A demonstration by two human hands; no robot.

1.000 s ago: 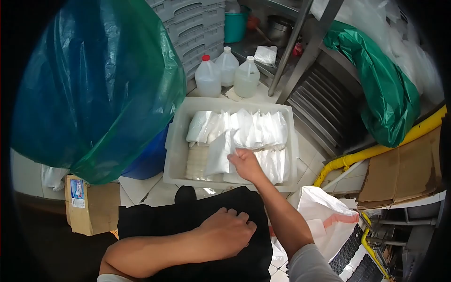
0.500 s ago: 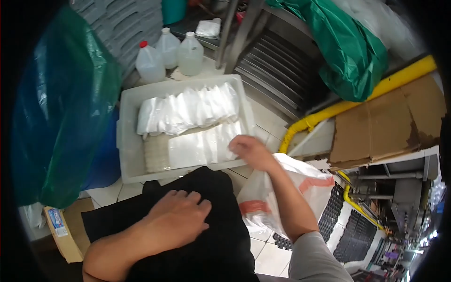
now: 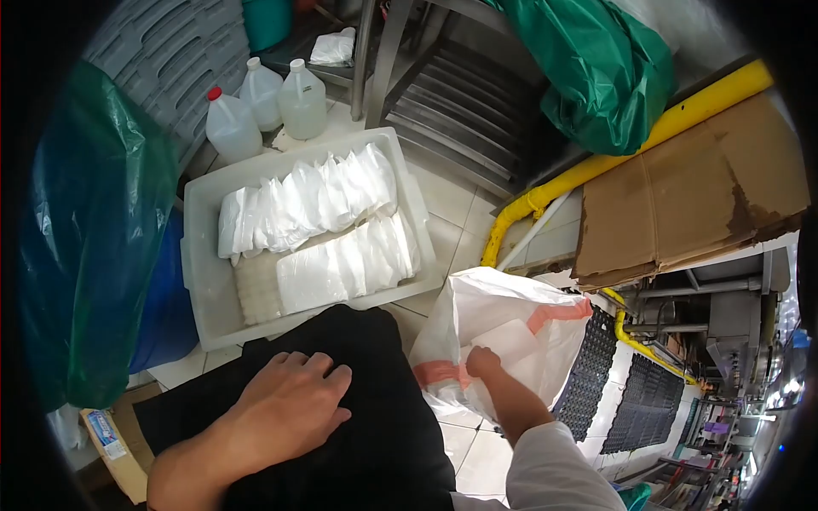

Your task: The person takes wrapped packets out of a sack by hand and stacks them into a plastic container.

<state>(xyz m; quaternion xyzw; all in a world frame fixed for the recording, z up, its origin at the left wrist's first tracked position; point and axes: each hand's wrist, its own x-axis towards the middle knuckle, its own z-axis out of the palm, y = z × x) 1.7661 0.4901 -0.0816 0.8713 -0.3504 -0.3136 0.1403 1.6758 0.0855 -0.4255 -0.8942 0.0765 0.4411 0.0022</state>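
My left hand (image 3: pixel 294 393) rests on the black cloth (image 3: pixel 375 383) over my lap. It holds nothing, and its fingers are loosely bent and apart. At the mouth of a white sack (image 3: pixel 464 311) with red stripes, my right hand (image 3: pixel 484 364) is closed, knuckles up. A white packet (image 3: pixel 504 343) shows inside the sack, right beside these fingers; whether they grip it is hidden. In front of me a whitish plastic tub (image 3: pixel 194 255) holds two rows of white plastic packets (image 3: pixel 319 194), with clear ribbed items (image 3: pixel 257 289) at the left of the near row.
Several plastic jugs (image 3: pixel 302 98) stand behind the tub. Left of it is a blue drum (image 3: pixel 162 298) under a green plastic bag (image 3: pixel 106 230). A yellow pipe (image 3: pixel 613 162), cardboard (image 3: pixel 694 192) and a metal rack (image 3: pixel 464 111) lie to the right. Black mats (image 3: pixel 643 404) cover some floor.
My right hand has moved from the near row of packets in the tub to the mouth of the sack. My left hand stays on the black cloth. The view has shifted slightly.
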